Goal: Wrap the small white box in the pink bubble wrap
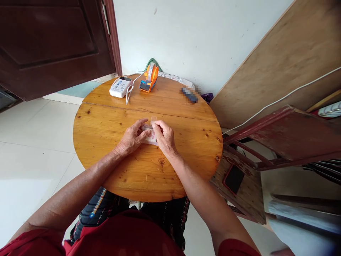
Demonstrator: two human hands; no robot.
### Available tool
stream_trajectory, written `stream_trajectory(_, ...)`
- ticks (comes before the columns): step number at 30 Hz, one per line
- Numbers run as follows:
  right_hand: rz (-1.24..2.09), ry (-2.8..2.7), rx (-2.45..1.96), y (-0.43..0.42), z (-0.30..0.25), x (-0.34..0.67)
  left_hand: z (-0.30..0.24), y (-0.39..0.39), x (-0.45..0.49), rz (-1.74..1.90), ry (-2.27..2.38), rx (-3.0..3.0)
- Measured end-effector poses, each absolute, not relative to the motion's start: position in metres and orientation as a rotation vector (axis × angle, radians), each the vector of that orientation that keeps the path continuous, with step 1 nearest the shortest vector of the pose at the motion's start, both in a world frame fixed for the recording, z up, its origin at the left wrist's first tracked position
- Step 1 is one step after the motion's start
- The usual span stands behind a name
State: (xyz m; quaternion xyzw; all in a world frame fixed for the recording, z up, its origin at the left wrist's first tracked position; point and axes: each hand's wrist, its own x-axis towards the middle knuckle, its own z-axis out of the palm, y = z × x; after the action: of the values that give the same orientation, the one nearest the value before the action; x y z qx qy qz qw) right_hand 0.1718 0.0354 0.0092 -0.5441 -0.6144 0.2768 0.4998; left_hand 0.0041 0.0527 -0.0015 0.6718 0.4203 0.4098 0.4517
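Showing between the fingers, the packet [152,137] is held by the left hand [130,139], thumb on top, forefinger spread away; just past that thumb, a clear strip [153,118] is pinched by the right hand [166,136], fingertips together.

I see a dark red top [128,236] across the torso, plain and loose, with a short left sleeve [34,243] and a short right sleeve [237,248] of the same red. Below it I make out dark trousers [166,213] with rows of small white dots, and on the left leg a pale, orange-flecked band [99,203] ends in a blue round motif. Both forearms [87,185] are bare.
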Motion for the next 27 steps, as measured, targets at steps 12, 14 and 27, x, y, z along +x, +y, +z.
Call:
stream_trajectory(12, 0.62, -1.568, -1.392, 0.041, 0.012, 0.177, 0.01, 0.043, -0.005, 1.202, 1.045, 2.159)
stream_trajectory(14, 0.653, -1.614, -1.41, 0.044, 0.017, 0.181, 0.01, 0.043, -0.005, 1.17, 1.032, 2.154)
stream_trajectory(27, 0.734, -1.558, -1.291, 0.052, 0.017, 0.177, 0.008, 0.044, -0.003, 1.11, 1.085, 1.895)
